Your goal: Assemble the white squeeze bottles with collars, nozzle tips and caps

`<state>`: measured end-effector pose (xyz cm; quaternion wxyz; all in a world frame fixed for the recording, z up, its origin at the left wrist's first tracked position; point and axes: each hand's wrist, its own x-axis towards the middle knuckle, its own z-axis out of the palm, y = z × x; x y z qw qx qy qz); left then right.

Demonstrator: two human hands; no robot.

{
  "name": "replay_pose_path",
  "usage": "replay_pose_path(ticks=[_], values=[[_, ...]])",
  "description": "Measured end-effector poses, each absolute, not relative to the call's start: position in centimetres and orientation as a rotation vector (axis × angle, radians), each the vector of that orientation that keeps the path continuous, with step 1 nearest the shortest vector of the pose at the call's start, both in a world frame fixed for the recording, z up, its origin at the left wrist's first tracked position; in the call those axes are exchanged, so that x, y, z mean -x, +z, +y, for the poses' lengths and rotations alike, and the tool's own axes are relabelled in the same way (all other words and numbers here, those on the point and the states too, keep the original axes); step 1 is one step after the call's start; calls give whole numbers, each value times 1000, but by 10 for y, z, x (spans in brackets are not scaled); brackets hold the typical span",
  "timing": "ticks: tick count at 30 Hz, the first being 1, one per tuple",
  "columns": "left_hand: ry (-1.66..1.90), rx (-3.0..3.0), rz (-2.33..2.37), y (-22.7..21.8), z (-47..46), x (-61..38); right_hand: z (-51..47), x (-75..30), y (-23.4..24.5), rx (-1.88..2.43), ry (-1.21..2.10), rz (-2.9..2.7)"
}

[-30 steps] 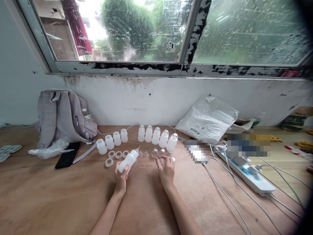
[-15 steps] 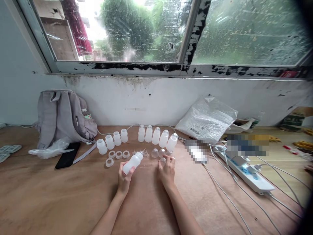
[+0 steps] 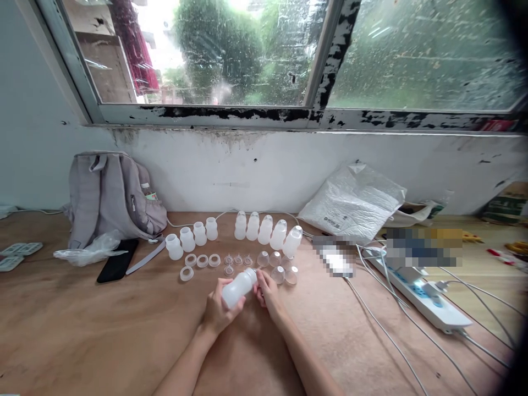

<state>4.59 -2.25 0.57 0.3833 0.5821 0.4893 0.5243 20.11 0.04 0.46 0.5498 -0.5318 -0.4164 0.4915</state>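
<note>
My left hand (image 3: 223,308) is wrapped around the body of a white baby bottle (image 3: 237,290), tilted with its top toward the right. At that top end, the closed fingers of my right hand (image 3: 268,294) hide the tip. Just beyond my hands lie several clear dome caps (image 3: 278,275), several clear nipples (image 3: 238,259) and several white collar rings (image 3: 202,261). Behind them, open bottles without tops (image 3: 187,240) stand in a row on the left. Several capped bottles (image 3: 266,230) stand in a curved row on the right.
A backpack (image 3: 111,198), a clear plastic bag (image 3: 93,250) and a black phone (image 3: 117,263) are at the left. On the right are a silver padded bag (image 3: 355,201) and a power strip (image 3: 429,302) with several white cables. A wall and window stand behind the table (image 3: 103,330).
My right hand has moved left from the dome caps to the top of the bottle. My left hand has brought the bottle right and nearer to me.
</note>
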Motion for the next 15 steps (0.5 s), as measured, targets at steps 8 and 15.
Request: replay_pose_path(ticks=[8, 15], values=[[1182, -1540, 1081, 6, -22, -45, -8, -183, 3, 1127, 1342, -767], [1082, -1270, 907, 7, -19, -46, -17, -182, 2, 1119, 996, -886]])
